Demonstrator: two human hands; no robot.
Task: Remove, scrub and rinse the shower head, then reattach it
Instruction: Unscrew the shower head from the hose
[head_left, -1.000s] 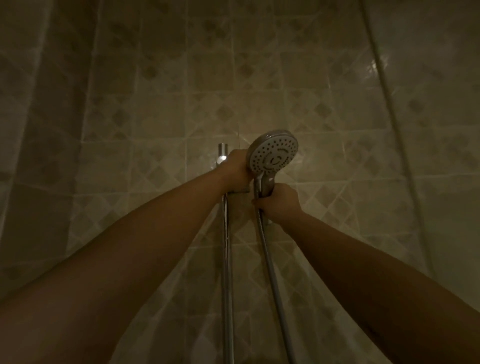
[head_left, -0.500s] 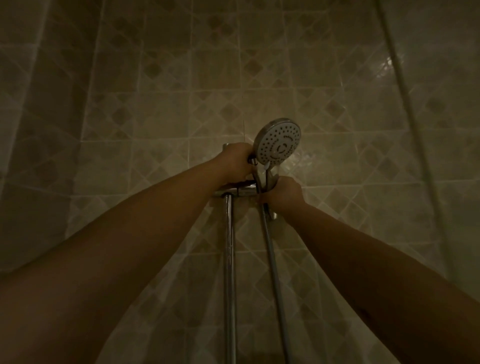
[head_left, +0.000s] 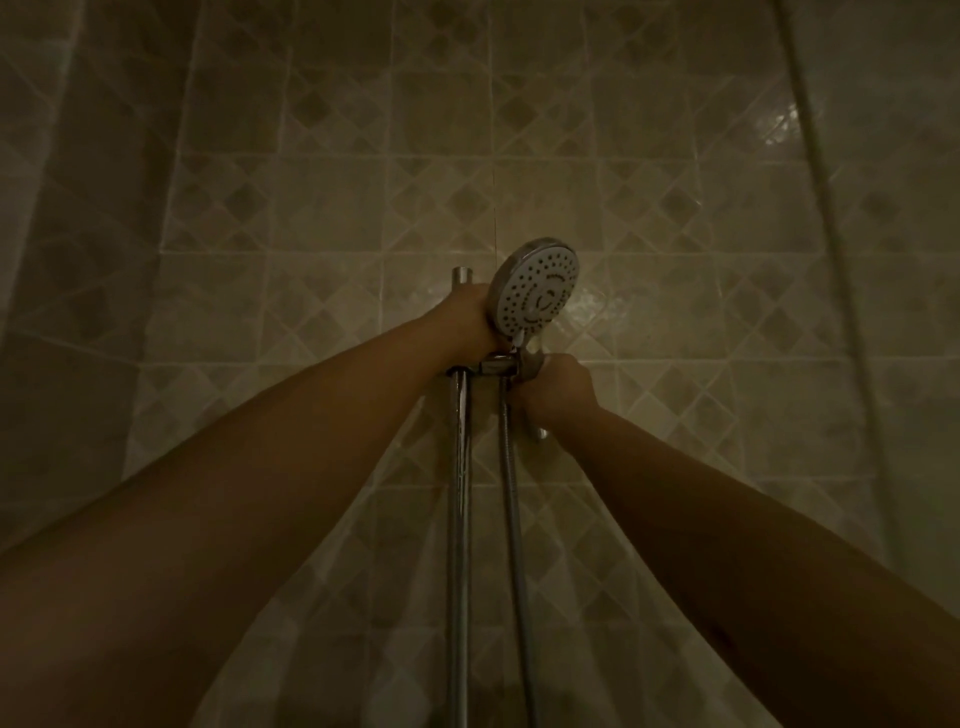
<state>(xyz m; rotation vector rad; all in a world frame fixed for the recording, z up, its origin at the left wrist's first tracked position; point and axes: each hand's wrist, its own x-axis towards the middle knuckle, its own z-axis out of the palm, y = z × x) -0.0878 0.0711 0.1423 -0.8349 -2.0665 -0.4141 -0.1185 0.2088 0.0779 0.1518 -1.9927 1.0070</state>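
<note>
A round chrome shower head (head_left: 535, 293) with a white dotted face sits high on the wall, facing me, its neck in the bracket (head_left: 498, 365) on the vertical slide rail (head_left: 460, 467). My left hand (head_left: 467, 325) grips the rail and bracket just behind and left of the head. My right hand (head_left: 558, 387) is closed around the handle below the head; the handle is mostly hidden by my fingers. The metal hose (head_left: 514, 509) hangs straight down from the handle.
Beige patterned wall tiles (head_left: 332, 208) fill the view in dim light. A pale vertical corner strip (head_left: 826, 208) runs down the right side. The rail's capped top (head_left: 461, 274) sticks up above my left hand.
The shower head has gone from beside the rail, held loose, up and onto the bracket. My left hand has stayed on the rail, my right hand has followed the handle.
</note>
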